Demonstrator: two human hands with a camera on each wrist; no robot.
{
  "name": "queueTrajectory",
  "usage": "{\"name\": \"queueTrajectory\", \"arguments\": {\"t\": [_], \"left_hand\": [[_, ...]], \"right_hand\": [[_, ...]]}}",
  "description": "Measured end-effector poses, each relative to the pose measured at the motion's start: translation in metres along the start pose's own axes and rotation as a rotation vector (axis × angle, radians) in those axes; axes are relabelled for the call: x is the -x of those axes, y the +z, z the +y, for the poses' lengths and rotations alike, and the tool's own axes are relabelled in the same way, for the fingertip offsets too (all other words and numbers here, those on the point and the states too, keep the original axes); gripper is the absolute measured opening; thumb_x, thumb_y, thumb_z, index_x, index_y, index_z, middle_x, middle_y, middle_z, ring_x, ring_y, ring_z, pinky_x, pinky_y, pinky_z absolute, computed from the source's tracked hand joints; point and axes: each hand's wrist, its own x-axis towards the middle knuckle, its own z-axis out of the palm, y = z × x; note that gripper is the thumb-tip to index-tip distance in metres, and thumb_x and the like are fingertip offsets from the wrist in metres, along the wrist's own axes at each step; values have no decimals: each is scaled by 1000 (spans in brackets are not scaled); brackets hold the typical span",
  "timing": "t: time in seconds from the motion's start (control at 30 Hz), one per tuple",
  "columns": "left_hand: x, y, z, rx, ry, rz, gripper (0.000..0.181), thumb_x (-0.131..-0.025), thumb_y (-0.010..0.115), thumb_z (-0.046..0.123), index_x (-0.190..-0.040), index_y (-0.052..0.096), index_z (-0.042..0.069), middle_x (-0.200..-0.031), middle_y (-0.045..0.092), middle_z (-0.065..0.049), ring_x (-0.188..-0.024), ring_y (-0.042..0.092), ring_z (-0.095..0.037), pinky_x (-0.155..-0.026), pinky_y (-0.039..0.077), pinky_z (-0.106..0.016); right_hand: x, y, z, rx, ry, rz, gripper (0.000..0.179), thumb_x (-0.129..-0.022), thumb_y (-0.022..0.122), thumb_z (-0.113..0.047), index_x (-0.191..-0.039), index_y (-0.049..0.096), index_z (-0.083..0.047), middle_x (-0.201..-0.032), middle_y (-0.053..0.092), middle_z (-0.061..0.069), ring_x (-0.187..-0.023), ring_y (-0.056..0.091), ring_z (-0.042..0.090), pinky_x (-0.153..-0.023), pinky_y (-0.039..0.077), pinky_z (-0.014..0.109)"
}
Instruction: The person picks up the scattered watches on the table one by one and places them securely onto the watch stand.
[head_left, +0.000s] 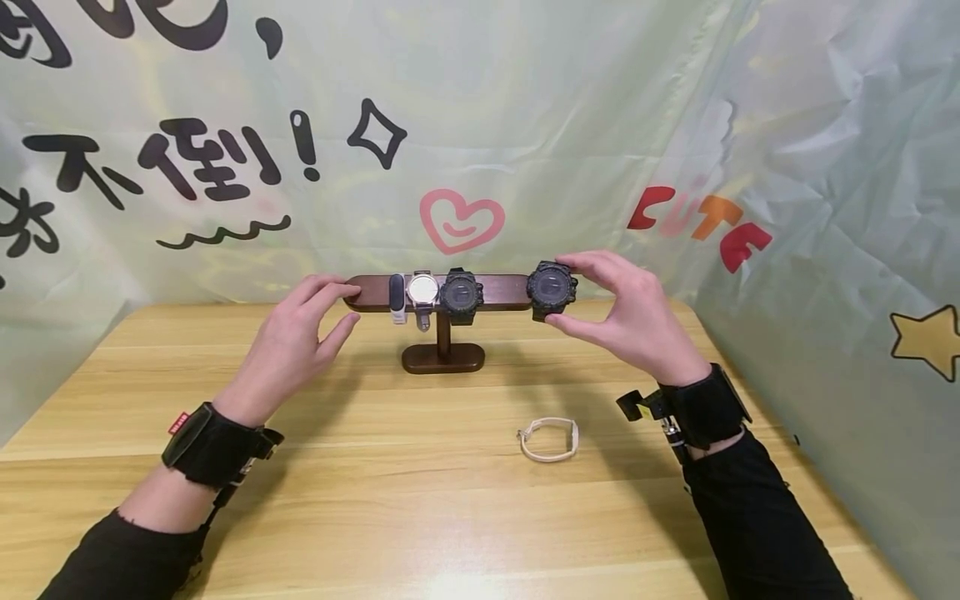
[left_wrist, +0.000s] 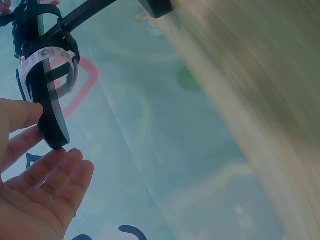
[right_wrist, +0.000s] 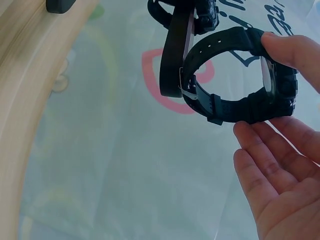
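My right hand [head_left: 626, 312] pinches a black digital watch [head_left: 552, 286] between thumb and fingers at the right end of a dark brown watch stand [head_left: 444, 358]. Its buckled strap [right_wrist: 220, 42] forms a loop, the far side right at the bar's end in the right wrist view. The left hand [head_left: 303, 333] lightly pinches the bar's left end [left_wrist: 52, 130], its other fingers spread. Along the bar hang a dark-faced fitness band [head_left: 397, 296] with a pale strap, a silver-cased watch [head_left: 423, 289] and another black digital watch [head_left: 461, 294].
A white wristband [head_left: 550, 458] lies looped on the wooden table [head_left: 390, 517], in front of the stand and to its right. Behind the table hangs a pale printed sheet [head_left: 570, 158], which also covers the right side.
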Motion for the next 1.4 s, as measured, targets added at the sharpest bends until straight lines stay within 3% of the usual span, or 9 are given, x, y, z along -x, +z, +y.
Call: {"name": "queueTrajectory", "arguments": {"t": [0.9, 1.4], "left_hand": [[2, -1, 0, -2, -8, -8, 34, -99, 76, 6, -133, 70, 3, -132, 67, -18, -112, 69, -37, -89, 60, -55], [0, 0, -1, 2, 10, 7, 33, -99, 72, -3, -131, 71, 1, -131, 68, -18, -114, 69, -38, -92, 61, -54]], "right_hand": [[-1, 7, 12, -5, 61, -64, 65, -84, 94, -20, -144, 68, -15, -140, 70, 8, -133, 65, 34, -114, 52, 56], [-7, 23, 23, -36, 61, -123, 69, -86, 93, -22, -148, 64, -14, -147, 67, 9, -140, 63, 33, -119, 51, 51]]}}
